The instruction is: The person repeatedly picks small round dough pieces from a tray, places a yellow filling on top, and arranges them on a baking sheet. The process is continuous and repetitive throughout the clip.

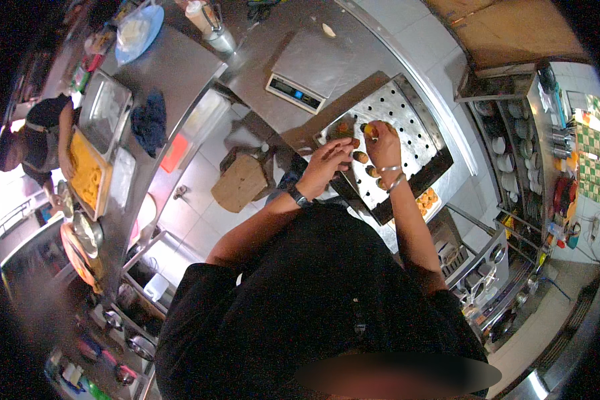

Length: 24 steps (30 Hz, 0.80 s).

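A metal tray with rows of round holes lies on the steel counter before me. Small round brown and yellow pieces form a row on its left part, between my hands. My right hand, a bracelet on its wrist, pinches a small yellow piece over the tray. Just left of it, my left hand, with a dark wristwatch, hovers at the tray's left edge, fingers loosely curved and apart. A small orange-brown piece shows at its fingertips; whether they touch it is unclear.
Behind the tray sits a digital scale. A container of orange pieces is by my right forearm, a wooden stool on the left floor. Far left, another person works at a yellow-filled tray. Dish shelves stand right.
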Tool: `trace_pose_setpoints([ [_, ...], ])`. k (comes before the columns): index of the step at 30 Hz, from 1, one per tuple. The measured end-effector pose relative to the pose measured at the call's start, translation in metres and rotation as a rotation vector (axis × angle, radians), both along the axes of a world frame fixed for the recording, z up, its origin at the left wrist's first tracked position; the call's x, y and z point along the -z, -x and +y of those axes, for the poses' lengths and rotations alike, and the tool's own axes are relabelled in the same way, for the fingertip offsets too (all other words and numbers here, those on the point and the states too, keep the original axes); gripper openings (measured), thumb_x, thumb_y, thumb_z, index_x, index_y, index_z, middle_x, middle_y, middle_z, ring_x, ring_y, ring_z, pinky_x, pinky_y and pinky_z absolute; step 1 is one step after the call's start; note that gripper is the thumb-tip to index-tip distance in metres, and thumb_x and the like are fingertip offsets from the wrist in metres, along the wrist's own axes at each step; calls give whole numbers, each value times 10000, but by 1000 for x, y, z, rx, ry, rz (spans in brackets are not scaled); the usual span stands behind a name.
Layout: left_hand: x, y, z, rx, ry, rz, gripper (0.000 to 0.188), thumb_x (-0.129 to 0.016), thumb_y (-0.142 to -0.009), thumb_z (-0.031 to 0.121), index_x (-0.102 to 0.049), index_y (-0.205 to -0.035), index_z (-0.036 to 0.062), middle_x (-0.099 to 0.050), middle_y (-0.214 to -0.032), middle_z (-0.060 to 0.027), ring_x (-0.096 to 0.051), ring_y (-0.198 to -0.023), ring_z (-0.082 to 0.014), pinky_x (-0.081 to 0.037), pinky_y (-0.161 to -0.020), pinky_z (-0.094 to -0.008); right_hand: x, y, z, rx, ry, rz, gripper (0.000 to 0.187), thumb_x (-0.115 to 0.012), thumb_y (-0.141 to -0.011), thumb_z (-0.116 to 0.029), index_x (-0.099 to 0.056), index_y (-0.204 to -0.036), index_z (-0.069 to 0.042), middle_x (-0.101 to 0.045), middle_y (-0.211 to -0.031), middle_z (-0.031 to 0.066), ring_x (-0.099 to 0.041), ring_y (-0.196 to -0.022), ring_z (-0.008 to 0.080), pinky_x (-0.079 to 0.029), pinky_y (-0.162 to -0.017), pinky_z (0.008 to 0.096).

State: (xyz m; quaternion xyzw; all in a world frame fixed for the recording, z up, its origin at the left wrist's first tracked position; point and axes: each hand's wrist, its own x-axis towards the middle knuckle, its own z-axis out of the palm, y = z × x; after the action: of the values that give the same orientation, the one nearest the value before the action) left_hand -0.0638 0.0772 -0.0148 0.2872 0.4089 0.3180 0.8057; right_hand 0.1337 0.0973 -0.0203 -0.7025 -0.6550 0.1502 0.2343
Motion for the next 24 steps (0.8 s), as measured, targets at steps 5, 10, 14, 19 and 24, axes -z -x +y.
trace_pose_setpoints([
  [5, 11, 26, 2, 11, -13, 84, 360, -597, -1009, 268, -602, -1300, 57, -687, -1169, -87, -664, -966, -156, -535, -812, -294, 48, -8, 44, -91, 19, -67, 240, -707, -754, -27, -652, -987, -16, -681, -911, 189, -649, -861, 400, -533, -794, 462],
  [10, 22, 36, 3, 5, -20, 138, 338, -599, -1010, 259, -613, -1270, 43, -700, -1135, -75, -664, -950, -143, -531, -802, -280, 63, -4, 56, -177, 70, -87, 215, -651, -738, 4, -645, -952, -3, -673, -896, 225, -642, -860, 427, -532, -789, 477],
  [14, 22, 37, 4, 9, -45, 157, 322, -592, -1015, 249, -619, -1261, 43, -705, -1122, -66, -661, -931, -131, -526, -782, -270, 68, 0, 55, -144, 104, -80, 204, -623, -723, 20, -637, -926, -4, -668, -892, 236, -638, -864, 440, -531, -789, 485],
  [19, 23, 39, 3, 6, -40, 149, 305, -585, -1023, 243, -623, -1253, 46, -706, -1115, -53, -656, -917, -117, -514, -765, -251, 75, 0, 57, -132, 134, -110, 187, -622, -720, 19, -629, -906, 0, -673, -891, 228, -643, -861, 434, -535, -799, 483],
  [24, 22, 40, -1, 11, -30, 169, 337, -608, -1008, 273, -625, -1257, 47, -709, -1123, -69, -671, -950, -139, -540, -792, -286, 83, -4, 61, -186, 230, -156, 451, -769, -714, -353, -652, -994, -20, -692, -965, 208, -674, -916, 401, -557, -836, 462],
])
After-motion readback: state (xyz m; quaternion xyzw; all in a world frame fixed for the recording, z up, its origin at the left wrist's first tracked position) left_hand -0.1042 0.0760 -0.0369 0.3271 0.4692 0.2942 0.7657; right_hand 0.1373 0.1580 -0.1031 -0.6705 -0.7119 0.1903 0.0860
